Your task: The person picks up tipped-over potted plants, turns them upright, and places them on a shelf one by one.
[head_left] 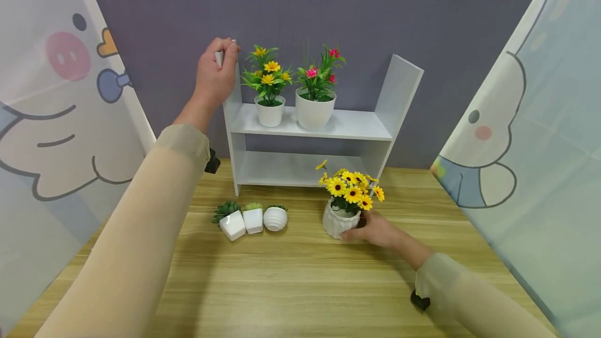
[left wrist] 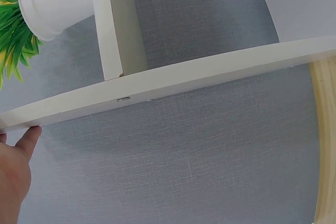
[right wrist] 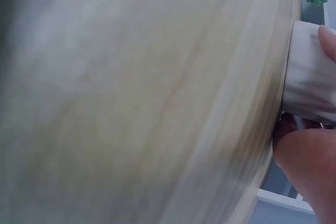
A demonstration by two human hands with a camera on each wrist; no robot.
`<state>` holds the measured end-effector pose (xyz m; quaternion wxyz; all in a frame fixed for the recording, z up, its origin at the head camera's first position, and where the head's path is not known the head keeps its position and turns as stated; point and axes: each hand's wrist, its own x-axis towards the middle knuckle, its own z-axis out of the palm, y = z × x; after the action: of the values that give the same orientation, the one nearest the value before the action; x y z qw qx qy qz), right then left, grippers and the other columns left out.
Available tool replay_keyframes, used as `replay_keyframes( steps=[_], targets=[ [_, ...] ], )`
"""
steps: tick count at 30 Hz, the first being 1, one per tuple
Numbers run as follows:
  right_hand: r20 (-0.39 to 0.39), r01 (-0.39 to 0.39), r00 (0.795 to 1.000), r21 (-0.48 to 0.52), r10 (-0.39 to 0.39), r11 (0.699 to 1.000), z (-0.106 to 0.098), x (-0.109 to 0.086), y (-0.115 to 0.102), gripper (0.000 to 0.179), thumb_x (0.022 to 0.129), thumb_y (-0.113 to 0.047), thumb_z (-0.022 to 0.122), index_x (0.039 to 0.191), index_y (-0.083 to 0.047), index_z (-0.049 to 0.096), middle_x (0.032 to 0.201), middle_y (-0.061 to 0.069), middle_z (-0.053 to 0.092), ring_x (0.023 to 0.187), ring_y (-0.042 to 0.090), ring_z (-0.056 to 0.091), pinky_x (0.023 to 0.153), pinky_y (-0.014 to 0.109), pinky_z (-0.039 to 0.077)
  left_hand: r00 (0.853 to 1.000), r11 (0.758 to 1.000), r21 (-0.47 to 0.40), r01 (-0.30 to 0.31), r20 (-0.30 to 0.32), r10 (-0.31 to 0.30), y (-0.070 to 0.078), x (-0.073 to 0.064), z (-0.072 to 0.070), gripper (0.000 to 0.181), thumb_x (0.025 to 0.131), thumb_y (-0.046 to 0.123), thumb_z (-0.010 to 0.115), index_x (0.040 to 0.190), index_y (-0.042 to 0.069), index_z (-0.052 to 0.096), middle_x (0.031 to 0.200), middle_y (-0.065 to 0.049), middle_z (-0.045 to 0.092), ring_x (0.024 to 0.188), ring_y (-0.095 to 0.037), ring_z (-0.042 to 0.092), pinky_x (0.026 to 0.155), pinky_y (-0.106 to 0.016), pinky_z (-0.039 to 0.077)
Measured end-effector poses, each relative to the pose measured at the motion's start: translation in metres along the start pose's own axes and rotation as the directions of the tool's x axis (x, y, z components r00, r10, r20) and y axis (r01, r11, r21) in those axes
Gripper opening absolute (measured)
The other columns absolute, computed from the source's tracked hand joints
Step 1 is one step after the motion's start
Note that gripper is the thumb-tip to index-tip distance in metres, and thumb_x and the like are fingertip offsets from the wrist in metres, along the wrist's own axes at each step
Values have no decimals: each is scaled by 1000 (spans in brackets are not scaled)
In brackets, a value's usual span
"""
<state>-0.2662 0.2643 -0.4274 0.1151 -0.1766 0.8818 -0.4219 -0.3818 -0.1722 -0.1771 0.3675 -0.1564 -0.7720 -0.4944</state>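
My left hand (head_left: pixel 215 74) grips the top of the left side panel of a white two-tier shelf (head_left: pixel 357 125). From below, the left wrist view shows my fingers against that panel (left wrist: pixel 173 81). At the front right of the shelf, my right hand (head_left: pixel 379 231) holds a ribbed whitish pot (head_left: pixel 337 221) of yellow daisy-like flowers (head_left: pixel 349 186), thumb in front and the other fingers mostly hidden behind. This pot (right wrist: pixel 310 74) stands upright on the wooden table in the head view. Two white pots sit on the upper board, one with yellow flowers (head_left: pixel 269 113), one with pink flowers (head_left: pixel 314 111).
Left of the flower pot, three small white succulent pots lie tipped in a row: an angular one (head_left: pixel 233 226), a square one (head_left: pixel 253 221) and a rounded ribbed one (head_left: pixel 275 219). A grey wall (head_left: pixel 300 4) rises behind the shelf. Cartoon-printed curtains flank the table (head_left: pixel 281 286).
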Motion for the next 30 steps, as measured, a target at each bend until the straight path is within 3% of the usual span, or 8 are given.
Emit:
replay_keyframes(
  steps=[9,17,26,30],
  targets=[
    [-27,-3,1000,-21,2,1000,2,0,-1,91,85,-37,95,156,-5,50,148,16,67,139,35,62,123,61,46,1000,1000,-7,-12,0,12,1,-1,-1,26,117,35,51,94,24,54,141,-13,65,159,-7,45,131,-27,37],
    [-57,-37,998,17,38,999,3,-3,-5,85,84,-33,97,150,3,56,141,19,72,128,33,69,113,52,57,1000,1000,-8,-24,-1,24,-2,-1,0,25,116,34,51,95,23,55,142,-15,66,159,-10,46,130,-26,36],
    [-123,54,991,79,-44,995,-17,-7,-25,87,88,-28,93,158,-2,46,147,23,64,124,33,67,97,39,61,1000,999,-30,-29,-6,29,-2,0,0,25,116,33,52,96,19,57,140,-15,65,158,-11,47,131,-29,38],
    [-168,127,979,84,-112,988,-27,-9,-37,83,90,-21,91,157,-2,47,143,24,65,117,32,67,91,35,61,1000,999,-21,-25,-5,24,-2,-1,0,25,116,34,52,95,22,55,139,-14,66,158,-10,47,130,-29,38]
  ],
)
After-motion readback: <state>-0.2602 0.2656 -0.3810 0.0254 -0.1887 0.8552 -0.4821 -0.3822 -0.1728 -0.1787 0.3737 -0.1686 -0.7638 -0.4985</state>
